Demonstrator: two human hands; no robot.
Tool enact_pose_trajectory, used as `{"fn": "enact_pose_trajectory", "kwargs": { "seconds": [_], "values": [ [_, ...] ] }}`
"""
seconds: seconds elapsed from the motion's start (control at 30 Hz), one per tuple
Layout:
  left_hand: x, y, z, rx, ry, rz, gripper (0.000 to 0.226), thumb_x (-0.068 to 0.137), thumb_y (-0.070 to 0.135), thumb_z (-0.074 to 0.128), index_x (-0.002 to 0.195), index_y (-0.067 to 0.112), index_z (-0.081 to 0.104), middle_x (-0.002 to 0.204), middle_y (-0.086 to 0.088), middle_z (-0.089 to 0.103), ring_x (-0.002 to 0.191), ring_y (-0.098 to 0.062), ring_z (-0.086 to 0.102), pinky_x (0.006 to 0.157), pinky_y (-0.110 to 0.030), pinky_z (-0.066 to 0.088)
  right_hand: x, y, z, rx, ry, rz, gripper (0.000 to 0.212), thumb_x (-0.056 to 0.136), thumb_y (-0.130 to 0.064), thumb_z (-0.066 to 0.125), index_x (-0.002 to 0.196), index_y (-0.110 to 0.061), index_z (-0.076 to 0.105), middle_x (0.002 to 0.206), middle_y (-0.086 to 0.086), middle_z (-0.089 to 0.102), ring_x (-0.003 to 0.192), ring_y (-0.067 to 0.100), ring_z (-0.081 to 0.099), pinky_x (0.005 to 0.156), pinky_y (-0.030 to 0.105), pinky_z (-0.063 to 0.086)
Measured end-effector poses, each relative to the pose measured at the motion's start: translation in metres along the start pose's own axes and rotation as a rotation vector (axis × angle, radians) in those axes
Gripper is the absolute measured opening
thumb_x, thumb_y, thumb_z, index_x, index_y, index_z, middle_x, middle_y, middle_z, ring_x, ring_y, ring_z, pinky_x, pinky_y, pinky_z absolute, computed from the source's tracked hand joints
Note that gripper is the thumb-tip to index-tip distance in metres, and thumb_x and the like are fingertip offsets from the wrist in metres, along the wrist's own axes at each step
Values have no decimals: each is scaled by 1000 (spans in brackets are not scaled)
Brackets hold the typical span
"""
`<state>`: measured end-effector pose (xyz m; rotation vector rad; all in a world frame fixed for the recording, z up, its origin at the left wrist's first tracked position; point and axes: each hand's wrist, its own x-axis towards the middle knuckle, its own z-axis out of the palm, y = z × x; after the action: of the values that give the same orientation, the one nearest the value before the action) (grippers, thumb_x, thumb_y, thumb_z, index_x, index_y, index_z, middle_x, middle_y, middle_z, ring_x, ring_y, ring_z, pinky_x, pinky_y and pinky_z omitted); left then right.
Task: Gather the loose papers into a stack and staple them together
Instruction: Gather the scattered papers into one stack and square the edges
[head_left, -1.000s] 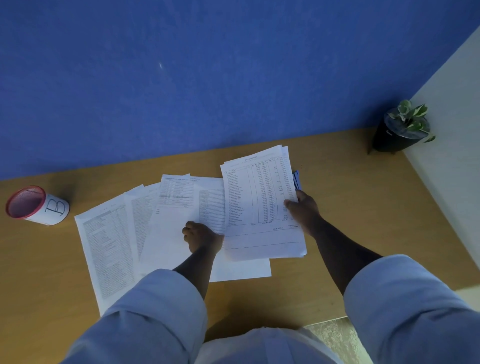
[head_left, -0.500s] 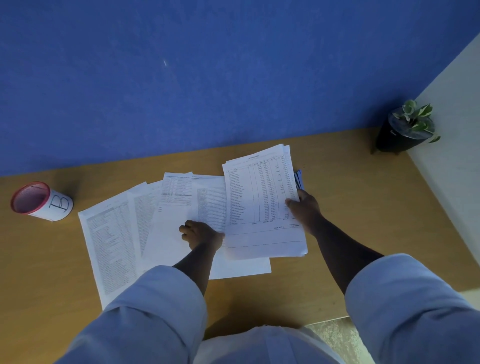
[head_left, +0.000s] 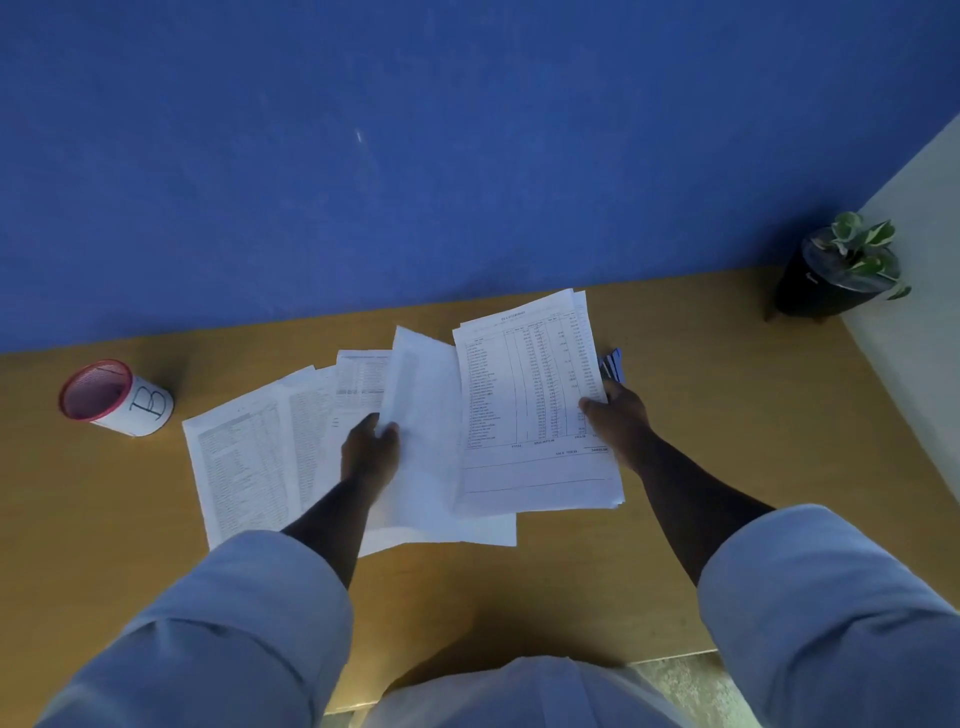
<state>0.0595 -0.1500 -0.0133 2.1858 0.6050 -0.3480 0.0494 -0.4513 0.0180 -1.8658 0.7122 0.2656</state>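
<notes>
Gathering is partway done. Right hand (head_left: 621, 423) holds a partial stack (head_left: 535, 405) near the rear edge of the surface (head_left: 727, 415), right of centre; thumb lies on the top sheet, grip closed on the stack's right margin. Stack edges are not squared: several sheet corners fan out at the rear and at the near right corner.

Left hand (head_left: 370, 452) has its grip pinched on one loose sheet (head_left: 426, 415), which is lifted and bowed, its near end tucked under the stack's left side. Judged as the step in hand: adding this sheet to the stack.

Left to do: at least three more printed sheets (head_left: 249, 457) lie flat and overlapping toward the left side of the surface, plus one or two under the stack toward the front edge. No stapling done as far as can be seen. A small blue object (head_left: 612, 364) shows just behind the right hand, touching the stack's right edge; possibly the stapler, cannot tell.

Materials:
- Sheets: thin white office paper, flexible, printed with dense ruled tables; text too small to read. Lifted sheet curls easily, so likely to slide and skew.
- Surface: smooth tan wood-look laminate, matte.
- Cup (head_left: 117, 397) at the left edge, near the rear: cylinder, white wall, red mesh-look rim, letter "B", lying tilted.
- Plant pot (head_left: 826, 283) at the rear right corner: black, round, small variegated leaves.
- Wall behind: blue, fine felt-like texture.
</notes>
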Motion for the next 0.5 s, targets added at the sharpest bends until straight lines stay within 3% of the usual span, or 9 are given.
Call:
{"fn": "enact_pose_trajectory", "kwargs": {
  "seconds": [0.1,0.27,0.37,0.5],
  "values": [
    [14,1,-28,-43,72,27,42,98,28,48,135,10,56,135,-12,60,117,-35,58,95,-40,47,0,-4,7,-7,-1,-12,38,94,-9,52,130,-15,58,126,5,64,94,18,59,68,22,48],
    [27,-4,-65,-94,207,16,41,99,27,48,134,6,57,135,-16,59,121,-38,56,102,-44,45,0,-7,16,-33,33,-3,36,92,-6,48,126,-13,60,122,7,65,90,19,59,54,18,42],
    [31,-10,-82,-142,254,-6,45,100,31,47,136,6,54,138,-15,57,124,-38,53,106,-48,43,-1,-9,20,-37,41,11,33,92,-6,48,121,-13,62,120,7,65,90,19,58,52,17,41],
    [32,-17,-95,-208,319,-1,34,99,32,46,116,7,62,120,-10,66,109,-34,60,95,-43,49,-2,-12,26,-25,19,12,33,91,-8,49,120,-15,63,121,5,66,93,20,61,57,19,45]
  ]
}}
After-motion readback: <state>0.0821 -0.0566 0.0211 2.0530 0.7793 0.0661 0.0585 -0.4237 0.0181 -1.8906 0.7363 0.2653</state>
